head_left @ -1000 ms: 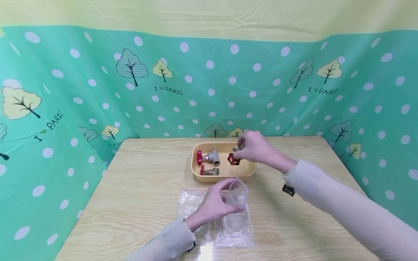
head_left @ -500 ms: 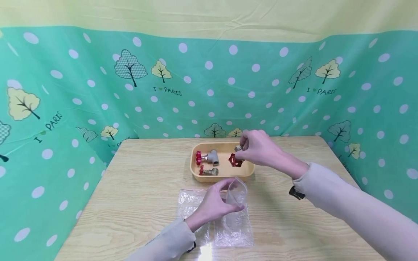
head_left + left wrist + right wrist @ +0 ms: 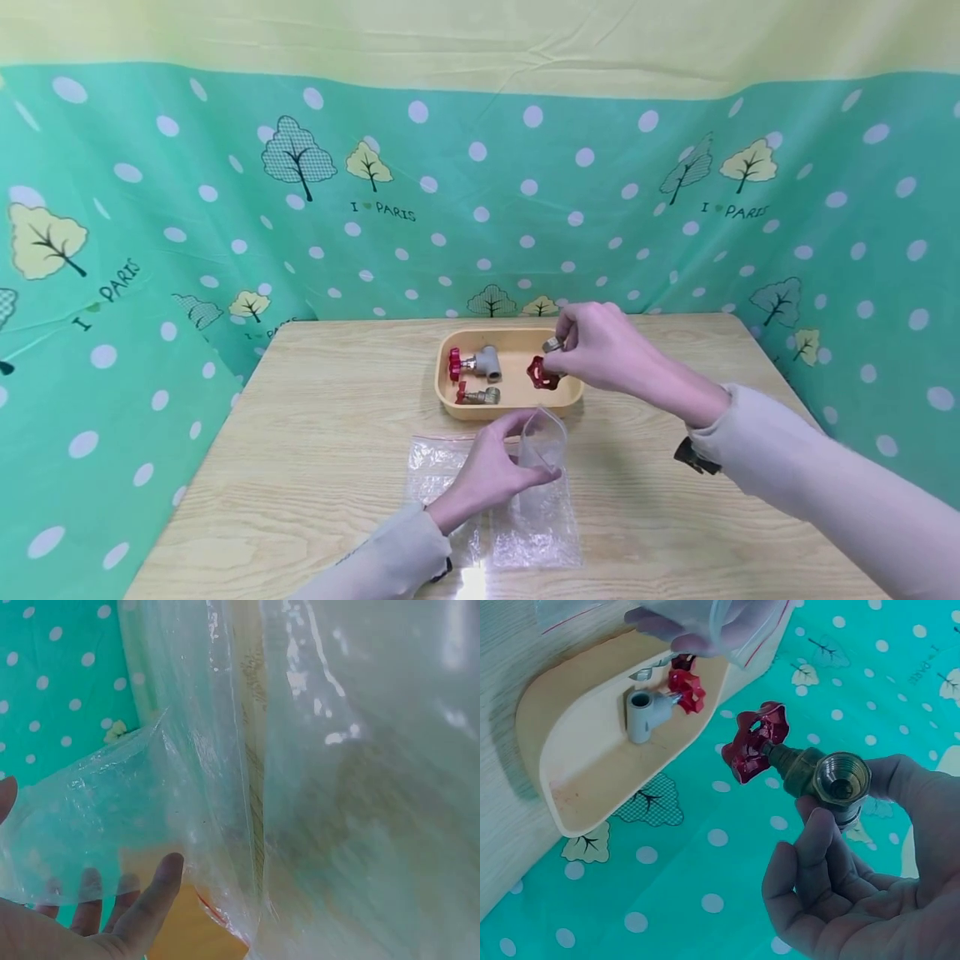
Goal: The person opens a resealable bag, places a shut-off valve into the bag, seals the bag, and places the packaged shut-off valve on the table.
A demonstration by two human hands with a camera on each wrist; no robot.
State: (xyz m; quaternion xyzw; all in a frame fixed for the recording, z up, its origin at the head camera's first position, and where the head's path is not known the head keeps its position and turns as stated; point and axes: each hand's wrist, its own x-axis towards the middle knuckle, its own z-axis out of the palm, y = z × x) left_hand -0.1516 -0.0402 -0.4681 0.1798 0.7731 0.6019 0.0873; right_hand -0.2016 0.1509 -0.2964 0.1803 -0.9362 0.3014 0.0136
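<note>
Thumb and fingertips of my right hand (image 3: 603,350) pinch a brass valve (image 3: 810,771) with a red handwheel, above the right end of the cream tray (image 3: 444,402). The valve's threaded opening shows in the right wrist view. My left hand (image 3: 491,467) holds the mouth of a clear plastic zip bag (image 3: 546,442) apart with spread, bent fingers; the bag's lower part lies on the table. Inside the tray are a grey valve (image 3: 487,363) with a red handwheel and a smaller brass valve (image 3: 482,396) with a red handle.
A second clear bag (image 3: 431,457) lies flat under my left hand, beside the held one. The wooden table (image 3: 300,467) carries the tray just beyond the bags. Behind and at the sides hangs a green dotted curtain (image 3: 420,250).
My right hand has shifted slightly right and toward me, with the brass valve still pinched in it. The left hand and bag stay nearly in place.
</note>
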